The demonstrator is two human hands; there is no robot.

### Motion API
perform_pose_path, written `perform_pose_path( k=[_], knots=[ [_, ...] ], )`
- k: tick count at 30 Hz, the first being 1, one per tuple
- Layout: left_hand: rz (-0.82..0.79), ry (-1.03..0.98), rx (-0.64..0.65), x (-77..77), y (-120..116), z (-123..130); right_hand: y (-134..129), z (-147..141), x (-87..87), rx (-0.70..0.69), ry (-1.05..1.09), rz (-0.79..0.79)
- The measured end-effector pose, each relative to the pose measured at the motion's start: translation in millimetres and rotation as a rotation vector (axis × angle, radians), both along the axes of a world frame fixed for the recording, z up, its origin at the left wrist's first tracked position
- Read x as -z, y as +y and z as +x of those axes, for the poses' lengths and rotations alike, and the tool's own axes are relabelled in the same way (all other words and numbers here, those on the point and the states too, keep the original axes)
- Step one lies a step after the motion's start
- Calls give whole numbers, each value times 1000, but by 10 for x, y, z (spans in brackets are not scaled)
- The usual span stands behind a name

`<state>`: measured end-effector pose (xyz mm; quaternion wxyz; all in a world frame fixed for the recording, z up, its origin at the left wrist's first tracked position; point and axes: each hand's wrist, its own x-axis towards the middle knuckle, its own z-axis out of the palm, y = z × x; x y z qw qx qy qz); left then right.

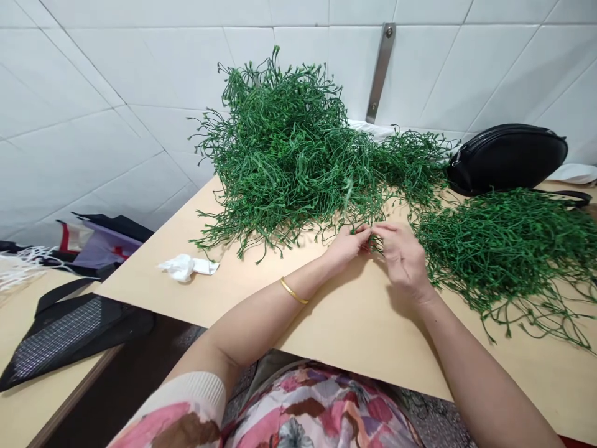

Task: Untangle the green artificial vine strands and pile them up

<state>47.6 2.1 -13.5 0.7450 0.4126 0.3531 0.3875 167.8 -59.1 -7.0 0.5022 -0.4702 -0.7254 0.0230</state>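
My left hand (346, 249) and my right hand (402, 261) meet over the table (326, 323), fingertips pinched close together. Between them are thin green plastic stems, partly hidden by the fingers. Just beyond the hands rises a big tangled heap of green artificial plant stems (284, 149) with small budded tips. To the right of my right hand lies a second, flatter pile of the same stems (504, 249). A gold bangle (293, 291) circles my left forearm.
A black bag (510, 158) stands at the back right, its strap behind the flatter pile. Crumpled white tissue (184, 267) lies on the left of the table. A black mesh bag (69, 330) rests on a lower surface at left. A tiled wall (177, 68) closes the back.
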Motion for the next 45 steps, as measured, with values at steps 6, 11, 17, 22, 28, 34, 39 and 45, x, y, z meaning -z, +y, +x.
perform_pose_path(
  k=[6,11,17,22,28,34,39,45],
  knots=[
    [50,45,65,-17,177,-111,57,197,-6,271,359,-137],
    [187,144,89,-53,180,-156,93,170,27,117,440,-413],
    [234,167,157,-116,159,-184,101,90,61,-49,444,-575],
    [88,22,248,-79,179,-176,105,111,49,-101,589,-602],
    [34,15,93,-66,183,-132,104,134,36,-157,605,-668],
    [248,173,123,-82,192,-161,121,145,86,-189,630,-705],
    [359,253,173,-108,152,-160,141,140,151,-99,596,-684],
    [155,111,276,-112,152,-174,103,114,81,-29,357,-577]
  ],
)
